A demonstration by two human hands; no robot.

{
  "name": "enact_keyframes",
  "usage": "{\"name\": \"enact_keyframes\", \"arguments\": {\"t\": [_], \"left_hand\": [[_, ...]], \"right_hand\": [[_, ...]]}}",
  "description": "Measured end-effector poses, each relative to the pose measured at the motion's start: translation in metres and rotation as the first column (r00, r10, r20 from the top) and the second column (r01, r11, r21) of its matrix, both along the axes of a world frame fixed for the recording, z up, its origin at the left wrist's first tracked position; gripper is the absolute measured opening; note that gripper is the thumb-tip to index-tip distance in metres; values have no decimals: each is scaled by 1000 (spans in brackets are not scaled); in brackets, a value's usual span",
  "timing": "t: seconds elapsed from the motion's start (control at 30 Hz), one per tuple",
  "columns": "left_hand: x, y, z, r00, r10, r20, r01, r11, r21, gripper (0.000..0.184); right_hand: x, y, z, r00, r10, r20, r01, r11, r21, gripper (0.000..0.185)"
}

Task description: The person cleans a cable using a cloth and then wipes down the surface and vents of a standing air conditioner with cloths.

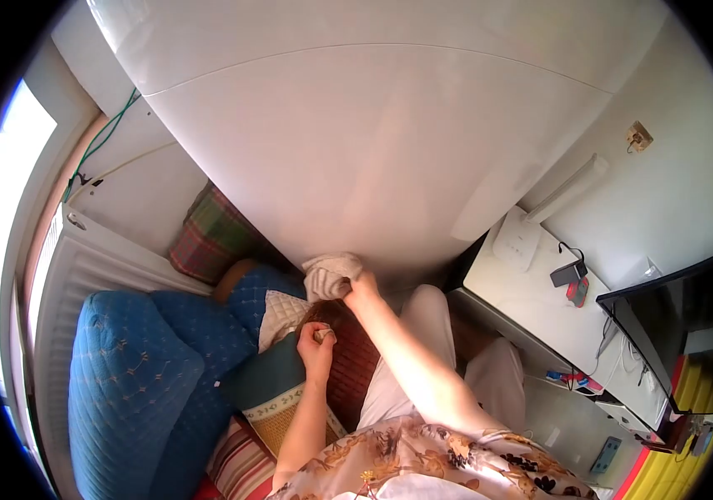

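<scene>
My right hand (361, 292) is closed on a bunched pale cloth (331, 275), which lies against the lower part of a large glossy white surface (390, 167). Lower and to the left, my left hand (316, 340) is closed, with a small whitish thing showing at its fingers; it is too small to name. That hand is above a dark red ribbed cushion or cover (356, 367) and beside a green and yellow patterned cloth (277, 375).
Blue quilted cushions (140, 375) and a white radiator (94, 258) are at the left. A plaid fabric item (215, 233) sits behind them. At the right stand a white cabinet (532, 292) with a router and small devices, and a dark screen (682, 317).
</scene>
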State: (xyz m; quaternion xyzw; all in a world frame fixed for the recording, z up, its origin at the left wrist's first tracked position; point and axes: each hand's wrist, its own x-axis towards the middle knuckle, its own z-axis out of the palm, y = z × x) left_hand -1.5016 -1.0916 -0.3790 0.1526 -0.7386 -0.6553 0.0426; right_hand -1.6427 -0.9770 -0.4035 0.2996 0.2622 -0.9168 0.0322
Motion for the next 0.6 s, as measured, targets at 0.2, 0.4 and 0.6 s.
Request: {"name": "enact_keyframes", "arguments": {"t": [0.2, 0.4, 0.6], "left_hand": [[1, 1, 10, 1000, -9, -12, 10, 999, 33, 14], [1, 2, 5, 998, -9, -60, 6, 999, -37, 12], [-2, 4, 2, 998, -8, -59, 3, 996, -88, 12]], "right_hand": [[4, 121, -49, 994, -109, 5, 105, 969, 225, 20], [-10, 253, -80, 868, -444, 221, 375, 879, 294, 21], [-12, 319, -61, 831, -538, -142, 516, 651, 556, 24]]}}
